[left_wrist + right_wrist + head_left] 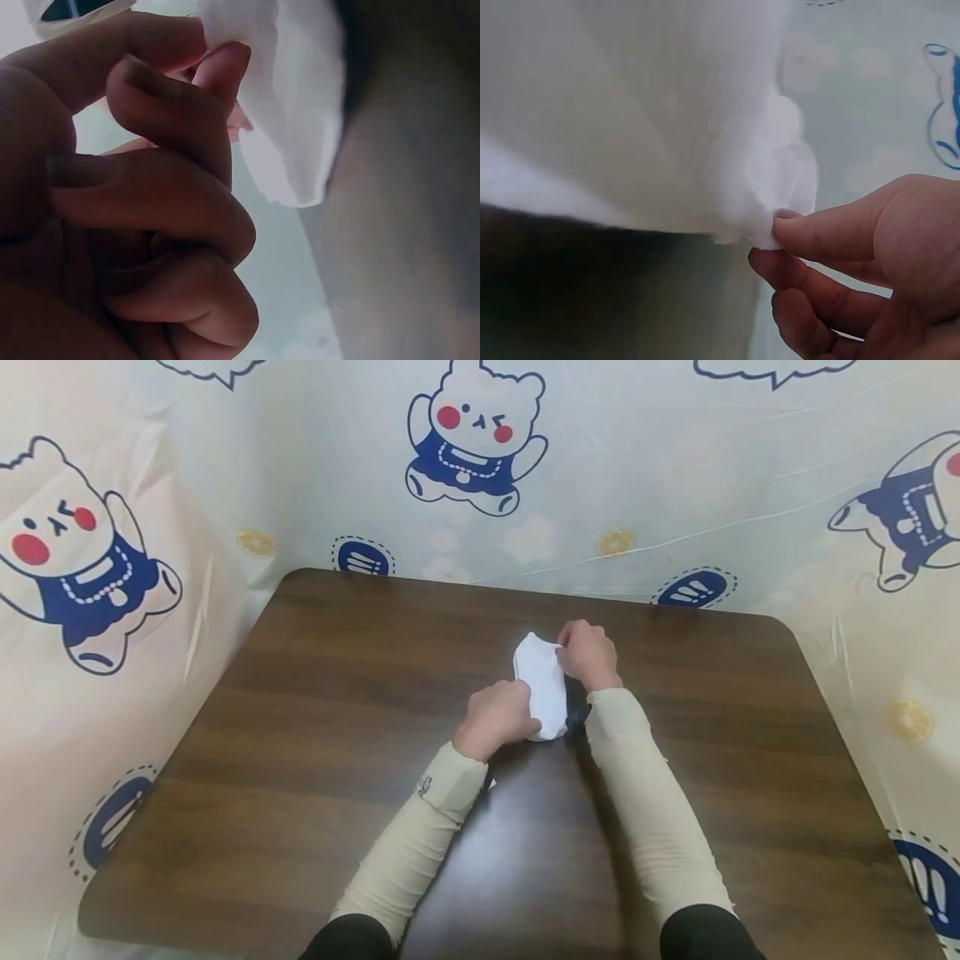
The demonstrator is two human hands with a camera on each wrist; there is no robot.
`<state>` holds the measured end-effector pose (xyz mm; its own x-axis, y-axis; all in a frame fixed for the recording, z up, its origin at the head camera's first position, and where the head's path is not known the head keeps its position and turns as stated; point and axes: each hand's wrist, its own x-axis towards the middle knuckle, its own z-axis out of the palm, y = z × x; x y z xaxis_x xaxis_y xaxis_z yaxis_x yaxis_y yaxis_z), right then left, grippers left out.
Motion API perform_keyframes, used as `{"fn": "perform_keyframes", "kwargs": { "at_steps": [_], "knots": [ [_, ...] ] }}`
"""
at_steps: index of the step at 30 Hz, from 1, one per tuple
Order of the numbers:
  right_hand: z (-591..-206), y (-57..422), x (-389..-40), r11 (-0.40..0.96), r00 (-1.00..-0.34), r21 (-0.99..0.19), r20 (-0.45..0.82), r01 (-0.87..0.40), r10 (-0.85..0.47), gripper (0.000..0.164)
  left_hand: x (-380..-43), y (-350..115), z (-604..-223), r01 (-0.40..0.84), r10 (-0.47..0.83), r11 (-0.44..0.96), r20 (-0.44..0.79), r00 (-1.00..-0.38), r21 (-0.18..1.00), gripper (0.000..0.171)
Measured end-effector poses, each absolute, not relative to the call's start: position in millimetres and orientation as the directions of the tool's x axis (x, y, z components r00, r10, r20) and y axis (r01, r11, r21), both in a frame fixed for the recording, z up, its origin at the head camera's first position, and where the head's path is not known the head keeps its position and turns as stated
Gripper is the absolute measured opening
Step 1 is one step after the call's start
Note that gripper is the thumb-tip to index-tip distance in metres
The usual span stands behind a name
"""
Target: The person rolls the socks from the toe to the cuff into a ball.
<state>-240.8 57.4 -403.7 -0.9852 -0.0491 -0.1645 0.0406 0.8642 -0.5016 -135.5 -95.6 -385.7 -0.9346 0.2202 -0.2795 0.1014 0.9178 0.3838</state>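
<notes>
A white sock [542,681] of soft fabric is held up over the brown table, between both hands. My left hand [497,717] pinches its near left edge between thumb and index finger; in the left wrist view the other fingers of that left hand [165,195] are curled in beside the sock [292,90]. At the far right corner, my right hand [588,653] pinches the edge. The right wrist view shows the right hand [855,262] gripping a ribbed bit of the sock [667,120] between thumb and fingertip. Whether the sock touches the tabletop I cannot tell.
The brown wooden table [300,735] has rounded corners. A pale curtain [337,460] printed with cartoon bears hangs behind it and along both sides. A small white scrap [492,783] shows beside the left wrist.
</notes>
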Motion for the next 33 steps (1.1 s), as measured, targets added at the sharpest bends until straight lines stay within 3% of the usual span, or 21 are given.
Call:
{"fn": "perform_keyframes", "kwargs": {
  "at_steps": [16,21,27,30,33],
  "knots": [
    [-407.3,55.7,-240.7,0.871,-0.989,-0.491,-0.142,0.026,-0.051,0.015,-136.4,-98.5,-387.2,0.083,0.200,0.926,-0.291,-0.936,0.368,0.025],
    [-401.0,65.4,-235.8,0.886,-0.991,-0.463,-0.113,-0.013,-0.074,0.022,-132.9,-102.4,-384.7,0.090,0.201,0.922,-0.267,-0.943,0.376,0.030],
    [-374.7,90.1,-217.4,0.873,-0.945,-0.376,0.028,-0.312,-0.326,0.025,-131.2,-120.5,-372.6,0.255,0.322,0.897,-0.138,-0.937,0.361,0.027],
    [-365.3,101.2,-203.0,0.800,-0.865,-0.353,0.059,-0.486,-0.499,0.023,-133.2,-129.1,-370.7,0.442,0.478,0.843,-0.050,-0.877,0.306,0.019],
    [-365.6,107.8,-187.1,0.714,-0.775,-0.371,0.025,-0.594,-0.631,0.023,-136.9,-132.6,-376.3,0.604,0.623,0.758,0.001,-0.782,0.248,0.027]
  ]
}}
